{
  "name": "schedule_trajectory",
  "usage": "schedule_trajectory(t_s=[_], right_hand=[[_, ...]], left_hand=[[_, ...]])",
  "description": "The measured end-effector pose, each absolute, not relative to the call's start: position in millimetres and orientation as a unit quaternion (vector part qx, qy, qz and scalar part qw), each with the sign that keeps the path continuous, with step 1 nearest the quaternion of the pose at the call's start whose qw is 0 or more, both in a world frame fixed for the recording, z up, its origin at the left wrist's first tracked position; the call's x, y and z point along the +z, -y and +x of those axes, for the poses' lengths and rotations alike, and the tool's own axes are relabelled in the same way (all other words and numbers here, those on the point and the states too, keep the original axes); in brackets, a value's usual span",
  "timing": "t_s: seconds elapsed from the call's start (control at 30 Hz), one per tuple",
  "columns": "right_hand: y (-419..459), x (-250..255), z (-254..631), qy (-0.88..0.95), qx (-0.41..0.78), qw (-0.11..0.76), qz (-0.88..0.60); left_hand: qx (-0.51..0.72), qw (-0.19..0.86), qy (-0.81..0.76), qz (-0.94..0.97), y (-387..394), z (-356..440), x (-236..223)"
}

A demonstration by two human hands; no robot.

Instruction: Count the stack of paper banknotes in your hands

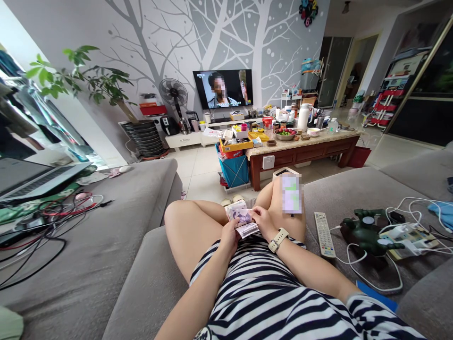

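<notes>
A folded stack of purple banknotes [238,208], with a 5 showing on the face, is held over my lap. My left hand [230,233] is closed round its lower left side, thumb lying on top. From the right, my right hand [264,222] pinches the edge of the notes between thumb and fingers; a pale watch [278,240] is on that wrist. The lower ends of the notes fan out between the two hands. On my right thigh lies a phone [291,194] with its screen lit and blurred out.
Right of my legs, a remote control [324,234], a dark green figure [366,231] and white cables lie on the grey sofa [138,293]. To the left are a laptop [38,177] and tangled cables. A crowded wooden coffee table [300,150] stands ahead, with a television [223,89] behind.
</notes>
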State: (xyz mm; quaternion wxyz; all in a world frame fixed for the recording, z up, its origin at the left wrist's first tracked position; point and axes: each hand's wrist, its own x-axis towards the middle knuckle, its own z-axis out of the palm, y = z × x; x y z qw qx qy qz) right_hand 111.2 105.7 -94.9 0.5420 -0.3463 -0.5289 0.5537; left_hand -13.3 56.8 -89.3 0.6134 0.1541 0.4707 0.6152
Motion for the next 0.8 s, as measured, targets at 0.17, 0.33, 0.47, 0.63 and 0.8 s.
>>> schedule_trajectory(t_s=[0.17,0.33,0.47,0.63,0.8], right_hand=[[-104,-93,112,0.529,0.559,0.544,-0.334],[-101,-89,113,0.526,0.577,0.540,-0.315],[-100,-87,114,0.521,0.588,0.536,-0.309],[-100,-87,113,0.513,0.595,0.536,-0.308],[-100,-89,113,0.510,0.597,0.537,-0.307]], left_hand=[[0.623,0.608,-0.470,0.144,-57,-12,-86],[0.628,0.601,-0.473,0.141,-56,-11,-83],[0.626,0.594,-0.485,0.138,-54,-11,-80],[0.621,0.591,-0.495,0.138,-53,-10,-76],[0.620,0.590,-0.498,0.138,-52,-9,-74]])
